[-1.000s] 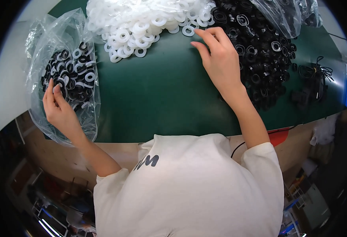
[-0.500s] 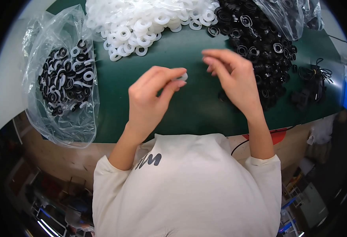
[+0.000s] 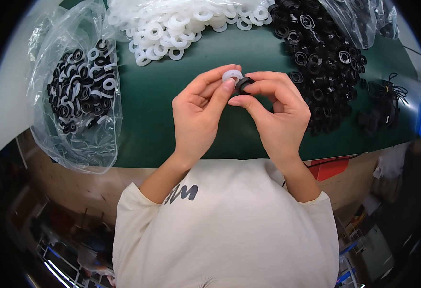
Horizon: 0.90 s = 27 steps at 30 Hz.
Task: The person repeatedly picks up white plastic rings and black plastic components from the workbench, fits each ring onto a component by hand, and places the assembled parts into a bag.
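Between the thumb and fingers of my left hand point(image 3: 198, 105) is a white ring washer point(image 3: 231, 75), held up with its hole showing. My right hand point(image 3: 280, 105) pinches a small round black plastic part point(image 3: 244, 85). The two pieces are side by side over the middle of the table, close together; whether they touch I cannot tell. Beyond my hands lies a heap of loose white ring washers point(image 3: 165, 38). To the right is a pile of black ring-shaped parts point(image 3: 318, 72).
On the left, a clear plastic bag point(image 3: 102, 149) holds several black and white rings mixed together. Another clear bag point(image 3: 352, 24) lies at the back right. A bundled black cable point(image 3: 388, 93) rests at the right of the green table point(image 3: 148, 120).
My right hand has come left from beside the black pile and now shows a black part in its fingers. My left hand has moved slightly right and up with the white ring washer.
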Available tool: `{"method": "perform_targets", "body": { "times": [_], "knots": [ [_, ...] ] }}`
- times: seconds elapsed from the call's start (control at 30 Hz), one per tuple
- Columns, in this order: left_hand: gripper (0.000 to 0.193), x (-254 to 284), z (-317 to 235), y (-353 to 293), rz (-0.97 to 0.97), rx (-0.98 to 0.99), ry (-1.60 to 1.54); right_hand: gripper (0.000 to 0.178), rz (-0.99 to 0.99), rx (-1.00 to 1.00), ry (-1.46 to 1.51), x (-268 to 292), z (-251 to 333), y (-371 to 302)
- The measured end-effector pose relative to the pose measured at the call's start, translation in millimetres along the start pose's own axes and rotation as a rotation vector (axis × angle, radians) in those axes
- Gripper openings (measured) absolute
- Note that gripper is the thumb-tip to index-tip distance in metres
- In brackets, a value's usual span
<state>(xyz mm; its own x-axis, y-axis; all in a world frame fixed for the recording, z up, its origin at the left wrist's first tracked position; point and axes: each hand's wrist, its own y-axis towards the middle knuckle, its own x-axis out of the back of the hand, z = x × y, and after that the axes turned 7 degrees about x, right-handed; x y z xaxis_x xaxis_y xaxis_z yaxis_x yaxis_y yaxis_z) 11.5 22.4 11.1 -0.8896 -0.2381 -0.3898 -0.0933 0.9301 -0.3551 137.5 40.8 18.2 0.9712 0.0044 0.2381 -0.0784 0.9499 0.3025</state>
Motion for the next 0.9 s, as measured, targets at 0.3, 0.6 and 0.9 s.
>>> {"method": "perform_targets", "body": {
  "times": [0.3, 0.6, 0.9],
  "knots": [
    [0.025, -2, -2, -12, 0.14, 0.063, 0.014, 0.016, -0.082, 0.041, -0.003, 4, 3, -5],
    [0.025, -3, 0, -14, 0.131, -0.004, -0.049, 0.016, -0.212, -0.118, 0.174, -4, 19, -5],
    [0.024, -4, 7, -20, 0.132, 0.016, -0.095, 0.018, -0.086, 0.108, -0.052, 9, 10, -4]
  ]
}}
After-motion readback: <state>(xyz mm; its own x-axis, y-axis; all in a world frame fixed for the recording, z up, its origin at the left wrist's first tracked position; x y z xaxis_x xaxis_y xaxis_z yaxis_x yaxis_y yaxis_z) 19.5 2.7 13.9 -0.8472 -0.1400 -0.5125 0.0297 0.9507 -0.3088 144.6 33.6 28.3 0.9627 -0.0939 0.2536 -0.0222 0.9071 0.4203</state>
